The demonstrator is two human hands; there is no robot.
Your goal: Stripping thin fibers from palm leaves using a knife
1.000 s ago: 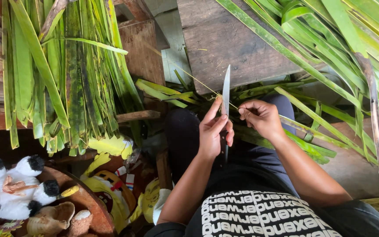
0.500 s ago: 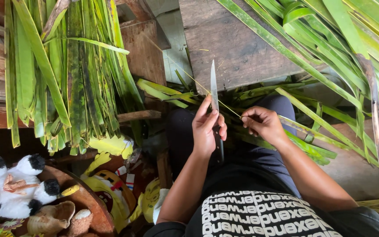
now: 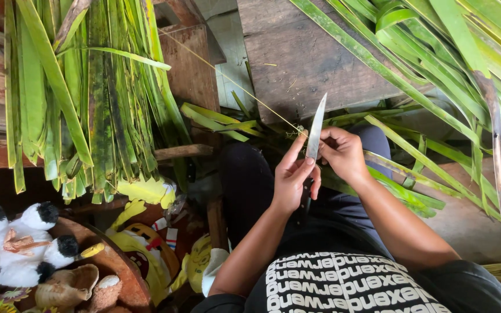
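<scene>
Seen from the head camera, your left hand (image 3: pixel 294 181) is clenched around the handle of a knife (image 3: pixel 315 128), blade pointing up and away from you, forefinger stretched beside the steel to steady it. Your right hand (image 3: pixel 343 152) sits just right of the knife, fingers pinched on a thin pale leaf midrib (image 3: pixel 233 83) that meets the blade edge and runs taut up and to the left of it, apparently held tight so the edge can scrape it. A frayed tuft of green clings to the midrib right at the blade. Behind the knife lies a worn wooden board (image 3: pixel 314 61); to its right spread long palm fronds (image 3: pixel 436 52), within easy reach. Well left of the knife hangs a bundle of cut leaf strips (image 3: pixel 88 98), and below that, plush toys (image 3: pixel 24 243).
</scene>
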